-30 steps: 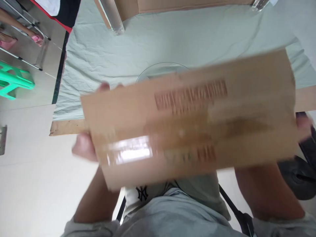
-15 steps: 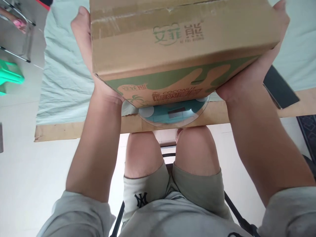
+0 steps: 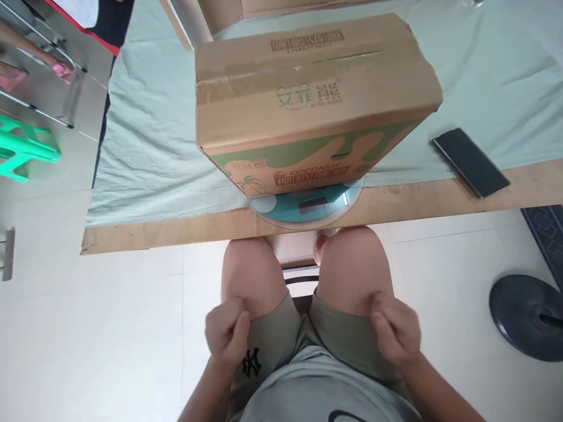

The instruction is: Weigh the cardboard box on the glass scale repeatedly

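A brown cardboard box (image 3: 316, 123) with green print and the word COCONUT stands at the table's near side. Under it lies a round glass scale with a dark display (image 3: 316, 210); most of the scale is hidden by the box. My left hand (image 3: 227, 331) is curled into a fist on the left thigh. On the right thigh rests my right hand (image 3: 396, 329), likewise closed. Both are apart from the box, and nothing shows in either.
A black phone (image 3: 470, 163) lies right of the box on the pale green cloth (image 3: 162, 140). Another open carton (image 3: 224, 14) sits behind. Left on the floor are a green stool (image 3: 26, 146) and another person's feet by a metal frame. A black round base (image 3: 528, 316) stands right.
Both hands have let go of the box and come down to my thighs. The box now stands lower and farther off, on the scale.
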The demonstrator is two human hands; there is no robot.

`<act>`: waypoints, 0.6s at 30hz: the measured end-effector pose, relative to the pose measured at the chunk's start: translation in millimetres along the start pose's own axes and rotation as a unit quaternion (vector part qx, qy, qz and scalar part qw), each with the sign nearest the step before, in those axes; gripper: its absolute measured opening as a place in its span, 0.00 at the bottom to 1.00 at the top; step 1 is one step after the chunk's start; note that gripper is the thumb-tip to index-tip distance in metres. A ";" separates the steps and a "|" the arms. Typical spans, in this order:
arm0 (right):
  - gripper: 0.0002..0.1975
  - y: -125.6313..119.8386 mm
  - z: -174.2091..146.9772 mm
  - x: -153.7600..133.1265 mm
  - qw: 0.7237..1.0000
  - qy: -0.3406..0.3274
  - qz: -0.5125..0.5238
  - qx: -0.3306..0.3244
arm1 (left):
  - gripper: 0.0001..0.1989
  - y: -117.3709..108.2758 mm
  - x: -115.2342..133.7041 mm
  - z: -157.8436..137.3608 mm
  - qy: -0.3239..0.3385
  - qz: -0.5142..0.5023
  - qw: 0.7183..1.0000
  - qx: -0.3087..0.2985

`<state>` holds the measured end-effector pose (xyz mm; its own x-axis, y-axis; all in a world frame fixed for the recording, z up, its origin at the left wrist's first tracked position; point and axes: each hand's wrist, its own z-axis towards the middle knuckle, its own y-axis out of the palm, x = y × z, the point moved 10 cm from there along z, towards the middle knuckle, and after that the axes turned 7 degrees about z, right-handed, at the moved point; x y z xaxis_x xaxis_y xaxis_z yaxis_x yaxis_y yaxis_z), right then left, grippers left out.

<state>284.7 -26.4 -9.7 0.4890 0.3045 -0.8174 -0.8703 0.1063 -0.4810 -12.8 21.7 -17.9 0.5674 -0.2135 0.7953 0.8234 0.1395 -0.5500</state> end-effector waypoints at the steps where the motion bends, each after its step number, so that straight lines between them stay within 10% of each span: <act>1: 0.16 7.7 -9.4 -9.9 0.998 -0.045 -0.030 -0.028 | 0.20 4.1 4.4 -10.7 0.022 0.016 0.999 -0.022; 18: 0.06 11.5 1.6 6.6 0.985 -0.069 -0.159 0.025 | 0.21 18.9 20.0 3.9 0.121 0.209 0.970 0.022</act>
<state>277.8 -21.7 -20.1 0.7275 0.3733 -0.5756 -0.6779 0.2616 -0.6871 14.1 23.8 -11.4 0.8378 -0.3498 0.4191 0.5245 0.3030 -0.7957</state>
